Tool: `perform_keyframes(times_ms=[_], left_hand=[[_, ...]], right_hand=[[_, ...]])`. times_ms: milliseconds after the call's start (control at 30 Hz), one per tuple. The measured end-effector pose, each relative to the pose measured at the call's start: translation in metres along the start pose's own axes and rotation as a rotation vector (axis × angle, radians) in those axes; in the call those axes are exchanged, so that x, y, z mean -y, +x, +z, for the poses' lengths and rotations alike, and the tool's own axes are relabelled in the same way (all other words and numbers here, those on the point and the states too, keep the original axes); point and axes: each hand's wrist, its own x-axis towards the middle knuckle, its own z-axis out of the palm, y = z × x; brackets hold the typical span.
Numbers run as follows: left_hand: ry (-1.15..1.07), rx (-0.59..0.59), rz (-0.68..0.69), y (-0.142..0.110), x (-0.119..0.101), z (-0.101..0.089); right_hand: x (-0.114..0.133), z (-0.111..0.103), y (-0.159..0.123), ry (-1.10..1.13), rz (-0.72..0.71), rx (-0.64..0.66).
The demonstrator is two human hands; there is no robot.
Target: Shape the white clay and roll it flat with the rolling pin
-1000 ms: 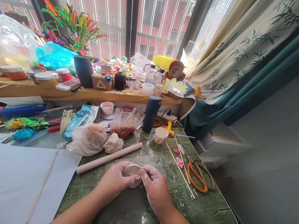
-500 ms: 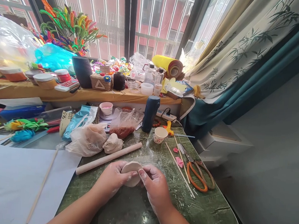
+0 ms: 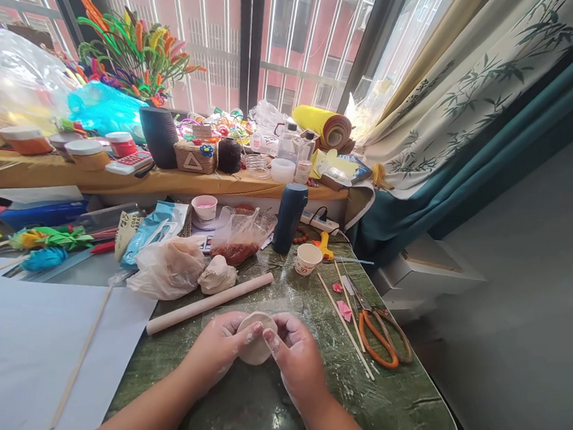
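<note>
While hands (image 3: 215, 347) (image 3: 303, 358) pinch pale disc (image 3: 254, 353), broad side faces camera.

Apparently "COAT" on beige packet (image 3: 122, 243)

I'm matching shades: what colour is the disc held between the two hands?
The disc is pale greyish beige, seen in the head view.

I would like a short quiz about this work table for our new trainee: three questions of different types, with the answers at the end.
1. True or false: the left hand and the right hand both touch the pale disc.

2. Which lies to the right of both hands?
A) the large white sheet
B) the scissors
C) the pale lump

3. Fill in: the paper cup nearest the hands stands ____.

Key: 1. True. 2. B. 3. upright.
</note>
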Motion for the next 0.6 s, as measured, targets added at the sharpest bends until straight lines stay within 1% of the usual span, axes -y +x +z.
perform_keyframes(times_ms=[133, 233, 400, 500, 600], left_hand=[[0.015, 0.016, 0.016, -0.002, 0.0, 0.002], [-0.029, 0.015, 0.0, -0.003, -0.002, 0.004], [-0.139, -0.054, -0.031, -0.002, -0.006, 0.005], [-0.19, -0.042, -0.053, -0.001, -0.009, 0.004], [-0.193, -0.042, -0.08, -0.002, -0.01, 0.003]], right_hand=[[0.006, -0.003, 0.002, -0.04, -0.057, 0.061], [0.008, -0.004, 0.002, -0.027, -0.065, 0.064], [0.005, -0.001, 0.001, 0.02, 0.0, 0.001], [0.003, 0.0, 0.001, 0.061, 0.05, -0.022], [0.002, -0.002, 0.002, -0.007, 0.046, -0.006]])
